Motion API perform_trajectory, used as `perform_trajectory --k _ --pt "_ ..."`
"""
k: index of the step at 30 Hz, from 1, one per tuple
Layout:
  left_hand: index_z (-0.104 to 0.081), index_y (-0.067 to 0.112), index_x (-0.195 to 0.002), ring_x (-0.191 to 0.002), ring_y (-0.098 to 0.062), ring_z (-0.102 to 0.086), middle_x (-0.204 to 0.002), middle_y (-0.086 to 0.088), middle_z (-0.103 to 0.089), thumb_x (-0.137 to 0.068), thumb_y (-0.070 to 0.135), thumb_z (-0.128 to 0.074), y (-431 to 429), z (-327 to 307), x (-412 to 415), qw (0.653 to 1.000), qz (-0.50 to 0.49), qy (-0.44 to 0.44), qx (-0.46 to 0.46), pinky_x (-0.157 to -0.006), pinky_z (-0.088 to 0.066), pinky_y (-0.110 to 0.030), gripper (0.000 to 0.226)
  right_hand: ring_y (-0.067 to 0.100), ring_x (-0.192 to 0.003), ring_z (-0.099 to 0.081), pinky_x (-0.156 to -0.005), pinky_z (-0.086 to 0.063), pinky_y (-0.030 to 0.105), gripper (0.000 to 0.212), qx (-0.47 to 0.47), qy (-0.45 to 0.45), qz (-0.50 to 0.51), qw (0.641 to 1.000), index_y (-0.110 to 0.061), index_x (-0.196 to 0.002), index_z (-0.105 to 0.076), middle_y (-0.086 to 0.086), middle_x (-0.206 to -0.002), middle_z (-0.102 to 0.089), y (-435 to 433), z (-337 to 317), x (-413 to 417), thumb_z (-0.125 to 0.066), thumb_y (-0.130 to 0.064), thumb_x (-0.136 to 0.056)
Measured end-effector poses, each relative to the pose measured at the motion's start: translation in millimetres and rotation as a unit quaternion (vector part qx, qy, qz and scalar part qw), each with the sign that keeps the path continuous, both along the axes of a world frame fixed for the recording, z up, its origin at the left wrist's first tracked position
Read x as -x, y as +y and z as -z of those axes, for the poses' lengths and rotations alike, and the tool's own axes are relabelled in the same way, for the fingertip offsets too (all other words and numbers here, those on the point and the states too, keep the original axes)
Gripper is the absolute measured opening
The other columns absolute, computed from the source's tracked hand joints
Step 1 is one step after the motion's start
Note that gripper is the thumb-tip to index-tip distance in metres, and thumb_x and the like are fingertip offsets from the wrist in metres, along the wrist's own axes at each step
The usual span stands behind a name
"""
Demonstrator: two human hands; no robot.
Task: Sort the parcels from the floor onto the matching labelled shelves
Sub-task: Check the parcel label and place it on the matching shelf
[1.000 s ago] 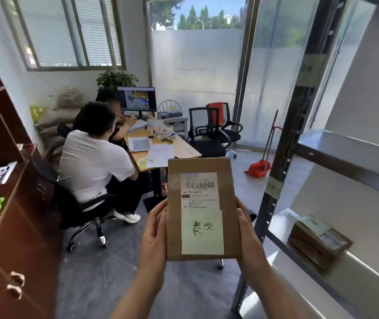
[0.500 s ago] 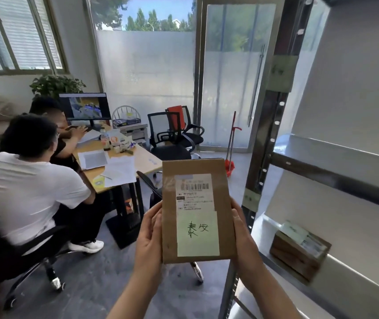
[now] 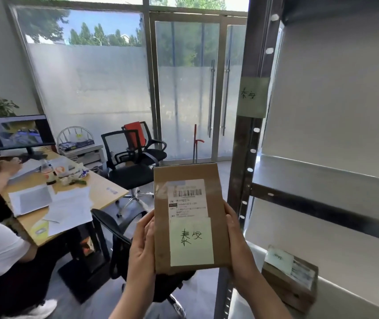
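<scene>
I hold a flat brown cardboard parcel [image 3: 161,226] upright in front of me, its face towards me. It carries a white barcode label and a pale green note with handwritten characters. My left hand [image 3: 141,247] grips its left edge and my right hand [image 3: 239,242] grips its right edge. On the metal shelf upright [image 3: 241,146] to the right, above the parcel, sticks a pale green label [image 3: 251,96] with similar handwritten characters. A second small brown parcel [image 3: 289,282] with a green note lies on the lower shelf [image 3: 345,293] at the right.
The grey metal rack fills the right side, with a shelf board [image 3: 326,171] at parcel height. To the left stand a wooden desk [image 3: 105,192] with papers, a monitor, two seated people and black office chairs [image 3: 128,166]. Glass doors [image 3: 195,88] are behind.
My view has swung to the right and upwards, bringing the rack's upper green label into sight. The parcel stays held in both hands at the same pose.
</scene>
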State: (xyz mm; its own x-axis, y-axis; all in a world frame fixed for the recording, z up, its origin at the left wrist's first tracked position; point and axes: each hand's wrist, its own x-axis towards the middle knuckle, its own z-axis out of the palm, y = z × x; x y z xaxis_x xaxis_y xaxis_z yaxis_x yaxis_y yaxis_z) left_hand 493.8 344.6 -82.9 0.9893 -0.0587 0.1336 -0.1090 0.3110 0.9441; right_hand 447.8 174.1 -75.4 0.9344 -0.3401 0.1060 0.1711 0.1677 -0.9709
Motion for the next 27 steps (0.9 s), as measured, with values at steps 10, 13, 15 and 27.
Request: perform_trajectory --k 10,13,15,27 --pt "-0.064 0.028 -0.12 -0.091 -0.017 -0.075 -0.113 -0.007 -0.076 -0.091 0.038 -0.051 -3 -3 -47 0.99 0.129 -0.015 0.054 -0.065 -0.061 -0.025 0.033 0.011 -0.112 -0.07 -0.089 -0.061 0.033 0.043 0.03 -0.012 0.085 0.996 -0.05 -0.137 -0.045 -0.008 -0.135 -0.063 12 -20 -7 -0.034 -0.053 -0.096" --pt "-0.063 0.023 -0.12 -0.08 -0.013 -0.075 -0.105 -0.009 -0.077 -0.099 0.03 -0.047 0 -12 -59 0.982 0.174 -0.027 0.072 -0.059 -0.059 -0.022 0.028 0.008 -0.112 -0.069 -0.086 -0.061 0.027 0.043 0.035 -0.011 0.124 0.992 -0.053 -0.133 -0.046 -0.009 -0.136 -0.061 23 -31 -9 -0.036 -0.055 -0.091" --pt "-0.062 0.024 -0.121 -0.081 -0.014 -0.076 -0.104 -0.008 -0.077 -0.1 0.029 -0.045 2 -18 -65 0.976 0.201 -0.035 0.075 -0.058 -0.059 -0.023 0.028 0.008 -0.113 -0.069 -0.089 -0.061 0.03 0.042 0.043 -0.019 0.146 0.988 -0.054 -0.132 -0.046 -0.01 -0.134 -0.063 30 -38 -9 -0.035 -0.056 -0.091" --pt "-0.062 0.035 -0.123 -0.102 -0.024 -0.072 -0.112 -0.002 -0.074 -0.095 0.04 -0.047 -9 -41 -74 0.945 0.304 -0.108 0.06 -0.081 -0.06 -0.044 0.032 0.008 -0.112 -0.069 -0.095 -0.058 0.038 0.042 0.054 -0.051 0.26 0.963 -0.057 -0.131 -0.045 -0.012 -0.128 -0.068 51 -59 23 -0.033 -0.06 -0.092"
